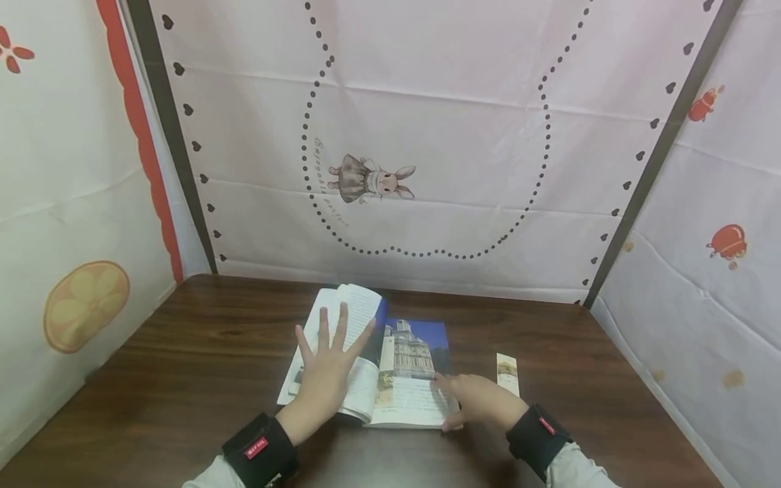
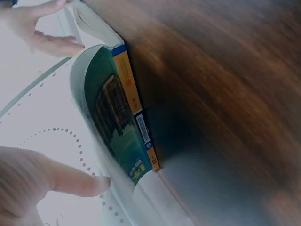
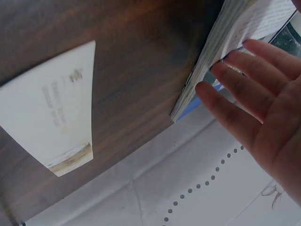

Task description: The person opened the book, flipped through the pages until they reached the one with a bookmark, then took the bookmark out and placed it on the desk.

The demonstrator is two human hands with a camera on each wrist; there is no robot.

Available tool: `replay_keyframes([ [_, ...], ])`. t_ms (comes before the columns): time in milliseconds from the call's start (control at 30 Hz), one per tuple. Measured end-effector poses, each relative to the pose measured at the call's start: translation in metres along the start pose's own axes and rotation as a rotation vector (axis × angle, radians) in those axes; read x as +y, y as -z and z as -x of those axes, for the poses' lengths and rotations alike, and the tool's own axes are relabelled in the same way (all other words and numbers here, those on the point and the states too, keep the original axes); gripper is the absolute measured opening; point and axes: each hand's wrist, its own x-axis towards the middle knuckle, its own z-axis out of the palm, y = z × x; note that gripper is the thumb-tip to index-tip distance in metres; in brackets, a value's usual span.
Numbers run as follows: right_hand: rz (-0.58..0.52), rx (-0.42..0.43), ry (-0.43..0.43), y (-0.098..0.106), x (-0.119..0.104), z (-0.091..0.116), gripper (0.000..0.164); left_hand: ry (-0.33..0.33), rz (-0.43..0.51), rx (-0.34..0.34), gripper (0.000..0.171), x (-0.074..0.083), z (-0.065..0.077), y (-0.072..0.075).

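Observation:
An open book (image 1: 421,403) lies on the table, its right page showing a photo of a domed building under blue sky. My left hand (image 1: 326,376) spreads its fingers over the left pages (image 1: 365,305). In the left wrist view the thumb (image 2: 80,182) is beside the raised green cover (image 2: 117,127). A narrow bookmark (image 1: 386,373) lies on the right page near the fold. My right hand (image 1: 482,398) is at the right page's outer edge; in the right wrist view its fingers (image 3: 230,113) are extended over the pages. Another bookmark (image 1: 508,374) lies right of the book.
The brown wooden table (image 1: 201,366) carries the book and the loose bookmark. White printed cloth (image 1: 464,169) rises behind the table's back edge, with more cloth panels (image 1: 708,305) along both sides.

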Motion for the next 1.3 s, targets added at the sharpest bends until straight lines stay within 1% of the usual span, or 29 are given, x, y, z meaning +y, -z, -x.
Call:
replay_keyframes([
  [33,-0.003,-0.006,0.003,0.001,0.000,-0.001,0.074,-0.043,-0.033,-0.015,0.087,-0.001,0.001,-0.001],
  [100,-0.004,-0.017,0.009,0.003,0.001,-0.003,0.073,-0.153,-0.073,-0.076,0.080,-0.001,0.003,-0.002],
  [167,-0.013,-0.024,0.007,0.004,0.002,-0.003,0.073,-0.267,-0.077,-0.188,0.069,-0.002,0.006,-0.002],
  [200,-0.016,-0.026,0.006,0.004,0.002,-0.003,0.073,-0.306,-0.069,-0.249,0.063,-0.001,0.008,-0.002],
  [233,-0.022,-0.028,0.004,0.004,0.002,-0.003,0.073,-0.329,-0.056,-0.307,0.058,-0.001,0.009,-0.001],
  [267,-0.023,-0.030,0.005,0.004,0.002,-0.003,0.073,-0.338,-0.044,-0.354,0.053,0.000,0.010,-0.001],
  [300,-0.031,-0.034,0.004,0.004,0.002,-0.002,0.073,-0.331,-0.033,-0.387,0.047,0.001,0.011,0.000],
  [333,-0.033,-0.039,0.009,0.004,0.002,-0.002,0.073,-0.311,-0.023,-0.411,0.044,0.002,0.012,0.001],
  [367,-0.042,-0.046,0.016,0.005,0.003,-0.002,0.071,-0.283,-0.015,-0.416,0.040,0.003,0.012,0.002],
  [467,-0.074,-0.071,0.044,0.007,0.005,-0.002,0.061,-0.211,0.019,-0.387,0.033,0.005,0.012,0.005],
  [533,-0.106,-0.076,0.071,0.008,0.007,-0.002,0.050,-0.190,0.047,-0.368,0.032,0.005,0.013,0.005],
  [600,-0.121,-0.059,0.098,0.008,0.009,-0.003,0.042,-0.188,0.070,-0.355,0.031,0.005,0.013,0.005],
  [667,-0.132,-0.030,0.125,0.008,0.010,-0.004,0.036,-0.192,0.092,-0.345,0.031,0.004,0.014,0.005],
  [767,-0.096,0.021,0.161,0.009,0.010,-0.005,0.029,-0.208,0.093,-0.312,0.031,0.003,0.013,0.005],
  [833,-0.083,0.037,0.170,0.009,0.010,-0.005,0.028,-0.209,0.094,-0.296,0.031,0.002,0.013,0.005],
  [900,-0.074,0.035,0.163,0.009,0.010,-0.004,0.029,-0.210,0.091,-0.285,0.030,0.002,0.013,0.005],
  [1000,-0.073,0.006,0.132,0.010,0.009,-0.003,0.030,-0.210,0.093,-0.285,0.031,0.003,0.014,0.005],
  [1100,-0.086,-0.015,0.089,0.012,0.008,-0.006,0.036,-0.208,0.100,-0.283,0.031,0.002,0.014,0.005],
  [1200,-0.145,0.029,0.077,0.010,0.005,-0.015,0.040,-0.206,0.104,-0.291,0.032,0.001,0.014,0.004],
  [1267,-0.219,0.083,0.078,0.006,0.002,-0.024,0.037,-0.209,0.106,-0.295,0.032,0.001,0.014,0.004],
  [1300,-0.267,0.108,0.063,0.004,0.000,-0.030,0.035,-0.213,0.106,-0.296,0.032,0.001,0.015,0.004],
])
